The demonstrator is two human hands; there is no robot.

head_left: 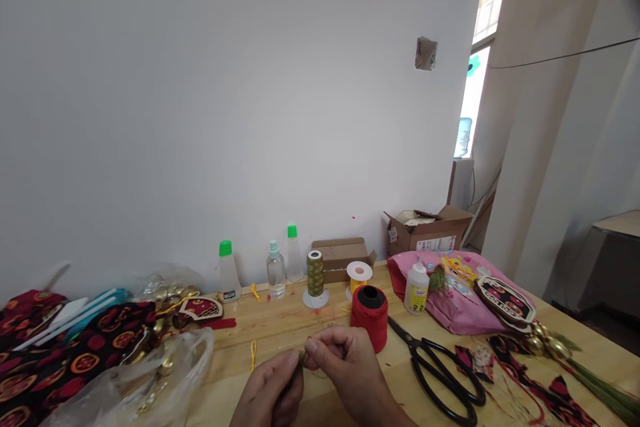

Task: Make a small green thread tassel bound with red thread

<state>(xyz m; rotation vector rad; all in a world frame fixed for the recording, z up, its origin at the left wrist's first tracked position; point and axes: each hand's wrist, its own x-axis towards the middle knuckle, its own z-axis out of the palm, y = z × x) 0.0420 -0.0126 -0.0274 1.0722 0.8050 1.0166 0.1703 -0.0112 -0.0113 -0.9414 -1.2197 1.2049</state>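
Note:
My left hand (270, 390) is closed around a small bundle of dark green thread (301, 361); most of it is hidden in the fingers. Thumb and forefinger of my right hand (343, 363) pinch the top end of the same bundle, close against the left fingertips. Just behind the right hand stands a cone of red thread (369, 320). Farther back is a spool of olive-green thread (315, 275) on a white base. Black-handled scissors (435, 367) lie to the right of my right hand. A yellow cord loop (253, 355) rests left of the hands.
Along the wall stand green-capped bottles (227, 270), a clear bottle (276, 273) and a yellow spool (359, 273). Right are a glue bottle (417, 290), a pink bag (450, 310), a tasselled ornament (505, 303) and a cardboard box (427, 230). Patterned cloth (75, 360) and a plastic bag (185, 370) lie left.

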